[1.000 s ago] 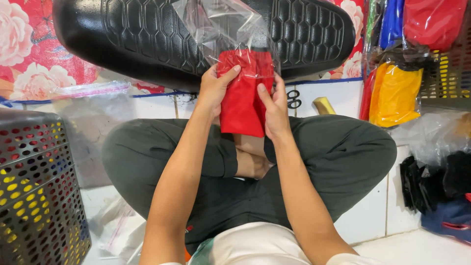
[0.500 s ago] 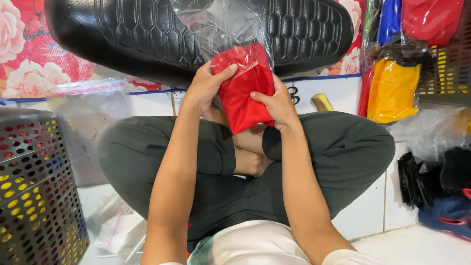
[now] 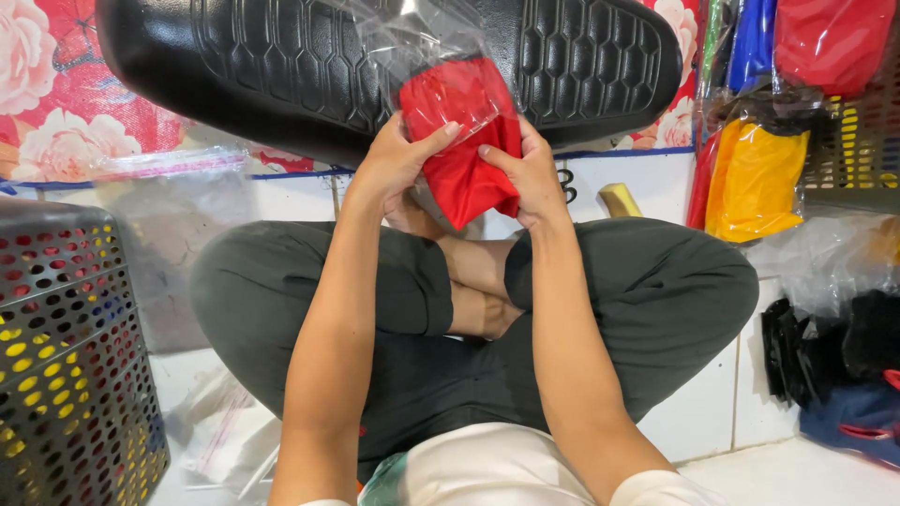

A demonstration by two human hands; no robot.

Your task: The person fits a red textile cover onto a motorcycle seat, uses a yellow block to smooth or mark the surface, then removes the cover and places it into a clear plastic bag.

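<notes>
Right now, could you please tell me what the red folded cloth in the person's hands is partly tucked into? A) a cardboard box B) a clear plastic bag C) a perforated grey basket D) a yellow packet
B: the top of the red cloth sits inside a clear plastic bag, while the left hand and right hand grip it from either side.

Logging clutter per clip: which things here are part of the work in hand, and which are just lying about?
In hand:
- red folded cloth, gripped by left hand and right hand
- clear plastic bag over the cloth's top

Lying about:
- black seat
- perforated basket
- yellow packed item
- empty clear bags
- dark bundles
</notes>
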